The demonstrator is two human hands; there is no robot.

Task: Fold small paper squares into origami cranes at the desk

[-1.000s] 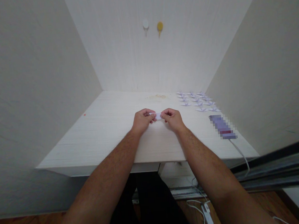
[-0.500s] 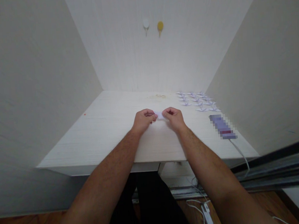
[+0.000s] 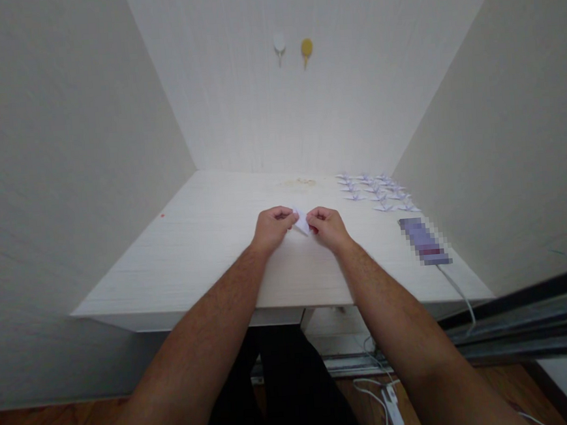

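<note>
A small folded piece of pale lilac paper [image 3: 300, 222] is held up between my two hands, just above the white desk [image 3: 207, 244]. My left hand [image 3: 273, 227] pinches its left side between thumb and fingers. On the opposite edge, the thumb and fingertips of my right hand [image 3: 328, 225] are closed on the paper. It shows as a slanted, pointed shape, with its finer folds too small to make out.
Several folded paper cranes [image 3: 383, 199] stand in rows at the desk's back right. A blurred-out phone [image 3: 423, 241] with a white cable [image 3: 456, 284] lies nearer. Walls rise on three sides. A white power strip [image 3: 392, 408] rests on the floor.
The paper has turned between my fingers, from a level strip to a slanted, pointed shape. Both hands stay in nearly the same place.
</note>
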